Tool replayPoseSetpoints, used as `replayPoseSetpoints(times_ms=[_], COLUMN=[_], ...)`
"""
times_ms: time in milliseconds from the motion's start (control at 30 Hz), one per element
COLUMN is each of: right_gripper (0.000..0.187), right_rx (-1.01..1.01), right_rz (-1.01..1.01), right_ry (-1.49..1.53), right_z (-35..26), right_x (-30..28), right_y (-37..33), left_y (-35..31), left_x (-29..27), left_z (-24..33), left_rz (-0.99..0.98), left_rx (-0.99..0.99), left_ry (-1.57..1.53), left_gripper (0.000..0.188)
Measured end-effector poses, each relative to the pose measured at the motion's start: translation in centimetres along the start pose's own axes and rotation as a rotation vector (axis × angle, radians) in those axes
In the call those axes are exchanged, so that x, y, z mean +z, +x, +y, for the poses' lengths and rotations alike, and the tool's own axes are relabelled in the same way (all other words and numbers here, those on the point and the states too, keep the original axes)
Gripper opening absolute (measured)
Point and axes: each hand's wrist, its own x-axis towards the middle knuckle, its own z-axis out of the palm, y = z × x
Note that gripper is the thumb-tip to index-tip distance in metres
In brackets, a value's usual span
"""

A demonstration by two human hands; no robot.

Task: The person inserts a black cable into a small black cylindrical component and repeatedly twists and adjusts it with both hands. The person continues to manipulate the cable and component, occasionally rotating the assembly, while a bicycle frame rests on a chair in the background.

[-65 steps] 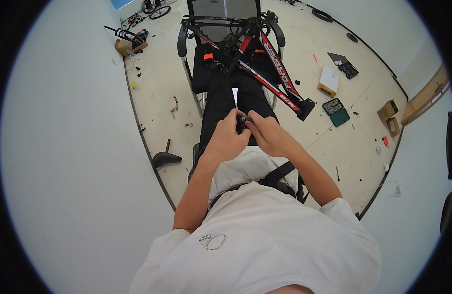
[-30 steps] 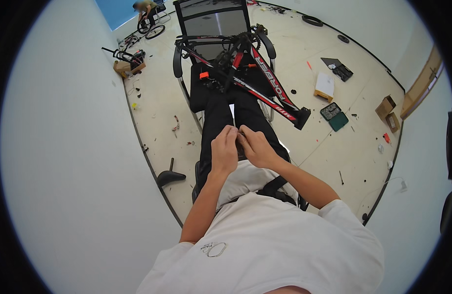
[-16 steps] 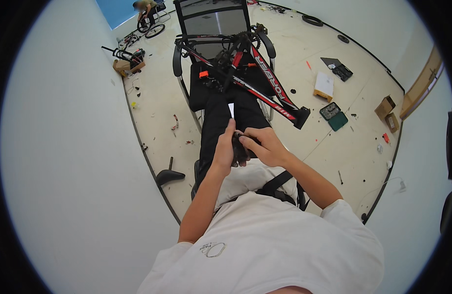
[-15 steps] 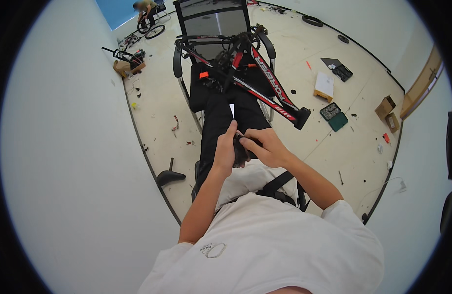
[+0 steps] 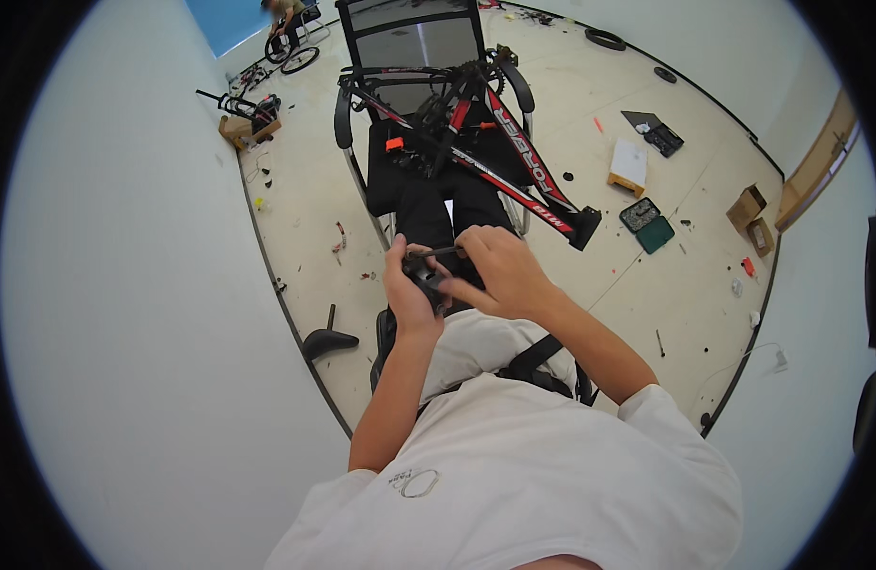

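Note:
My left hand [image 5: 409,294] is closed around a small dark bicycle part [image 5: 424,275] above my lap; its exact kind is not clear. From the top of that part a thin dark rod [image 5: 442,252] runs to my right hand [image 5: 502,269]. My right thumb and fingertips pinch the rod's far end, while other fingers of that hand, blurred, reach toward the part. Beyond my hands, a red and black bicycle frame [image 5: 528,152] lies across a black chair [image 5: 383,180], on which my legs also rest.
An orange item [image 5: 394,144] lies on the chair seat. On the floor are a saddle [image 5: 330,342], a green tool case [image 5: 655,236], a white box [image 5: 629,163] and cardboard boxes [image 5: 746,205]. A person [image 5: 288,21] sits with a wheel at the far left.
My left hand has shifted left and tilted the dark part. My right hand has drawn away from it, and the thin rod between the hands now shows.

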Motion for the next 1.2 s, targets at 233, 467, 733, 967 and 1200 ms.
replayPoseSetpoints(times_ms=[233,467,733,967,1200], right_gripper=[0.075,0.058,0.048,0.039,0.039], right_rx=[0.044,0.061,0.126,0.158,0.233], right_rz=[-0.127,-0.103,-0.239,-0.243,-0.333], right_ry=[-0.016,0.075,0.137,0.246,0.376], right_z=[-1.0,-2.9,-2.1,-0.1,0.8], right_x=[-0.4,-1.1,-4.9,-3.9,-4.8], right_y=[-0.1,-1.3,-1.3,-2.3,-2.2], left_y=[-0.2,-1.6,-1.6,-1.4,-1.7], left_x=[-0.2,-0.1,0.8,1.1,1.0], left_z=[0.7,1.0,0.6,0.4,-0.2], left_rz=[-0.030,-0.214,-0.489,-0.594,-0.568], left_rx=[0.036,0.438,0.220,-0.251,-0.237], left_ry=[0.139,0.414,0.404,0.303,0.369], left_gripper=[0.043,0.051,0.052,0.056,0.045])
